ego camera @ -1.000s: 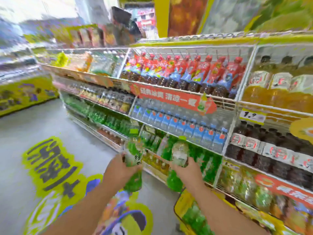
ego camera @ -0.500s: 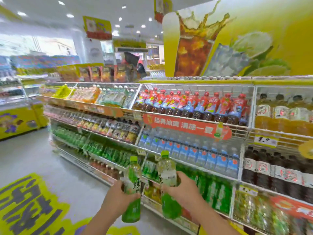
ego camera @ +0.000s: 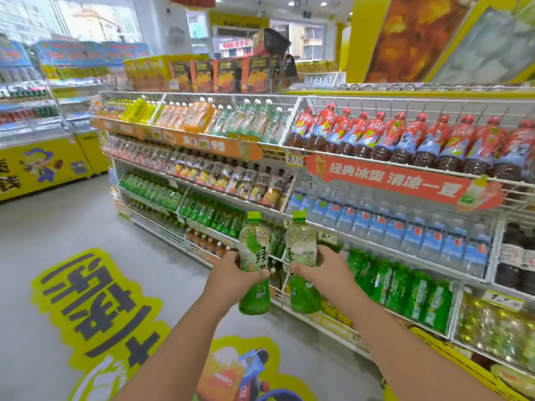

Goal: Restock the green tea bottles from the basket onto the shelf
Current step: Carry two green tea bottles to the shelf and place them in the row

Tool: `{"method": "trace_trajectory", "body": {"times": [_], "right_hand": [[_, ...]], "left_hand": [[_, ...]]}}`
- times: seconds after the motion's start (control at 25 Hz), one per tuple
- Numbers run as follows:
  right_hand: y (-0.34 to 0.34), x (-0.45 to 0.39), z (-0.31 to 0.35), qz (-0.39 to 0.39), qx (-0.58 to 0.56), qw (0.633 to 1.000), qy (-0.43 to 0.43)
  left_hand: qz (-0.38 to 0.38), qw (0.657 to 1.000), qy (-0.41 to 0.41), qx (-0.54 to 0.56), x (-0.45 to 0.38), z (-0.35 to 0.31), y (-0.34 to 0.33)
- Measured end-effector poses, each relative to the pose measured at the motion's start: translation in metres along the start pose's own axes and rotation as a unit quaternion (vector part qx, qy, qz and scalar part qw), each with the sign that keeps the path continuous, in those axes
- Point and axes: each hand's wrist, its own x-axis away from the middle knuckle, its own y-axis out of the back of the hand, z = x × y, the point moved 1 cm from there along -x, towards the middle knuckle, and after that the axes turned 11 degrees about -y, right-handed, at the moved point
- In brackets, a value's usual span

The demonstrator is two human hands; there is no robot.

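I hold two green tea bottles upright in front of the drinks shelf (ego camera: 289,228). My left hand (ego camera: 231,274) grips the middle of the left green tea bottle (ego camera: 253,247), which has a lime-green cap and a green label. My right hand (ego camera: 324,266) grips the right green tea bottle (ego camera: 302,244) the same way. The two bottles stand side by side, a small gap apart, level with the lower shelf tiers. Rows of green bottles (ego camera: 399,285) fill the tier just right of my hands. A yellow basket edge (ego camera: 451,355) shows low on the right.
The wire shelf runs from far left to right, packed with red-capped tea (ego camera: 405,140), water bottles (ego camera: 390,227) and dark bottles. A yellow freezer (ego camera: 43,163) stands at far left. Grey floor with a yellow decal (ego camera: 95,299) lies on my left.
The view has lifted and swung left along the aisle. Both bottles have risen from low near the basket to upright in front of the shelf, and stay in my hands.
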Motion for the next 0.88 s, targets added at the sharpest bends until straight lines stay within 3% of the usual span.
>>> {"method": "trace_trajectory", "body": {"times": [0.52,0.88], "right_hand": [[-0.151,-0.192,0.094,0.021,-0.056,0.998,-0.023],[-0.266,-0.282,0.137,-0.073,-0.054,0.994,-0.063]], "left_hand": [[-0.003,1.0,0.008,-0.027,-0.203,0.069,0.095],[0.062,0.996,-0.053,-0.045,-0.359,0.165,0.169]]}}
